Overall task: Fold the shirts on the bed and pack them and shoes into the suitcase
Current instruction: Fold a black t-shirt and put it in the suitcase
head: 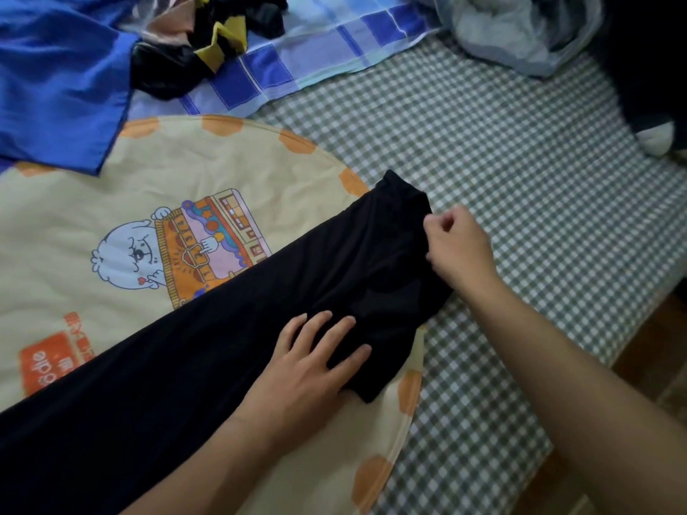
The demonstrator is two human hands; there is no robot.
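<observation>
Left hand (312, 362) lies flat, fingers spread, pinning the black shirt (223, 328) to the bed (520, 180); right hand (457, 243) pinches its far end, likely to fold it.

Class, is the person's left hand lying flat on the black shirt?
Yes, the left hand rests with straight, spread fingers on the black shirt.
</observation>
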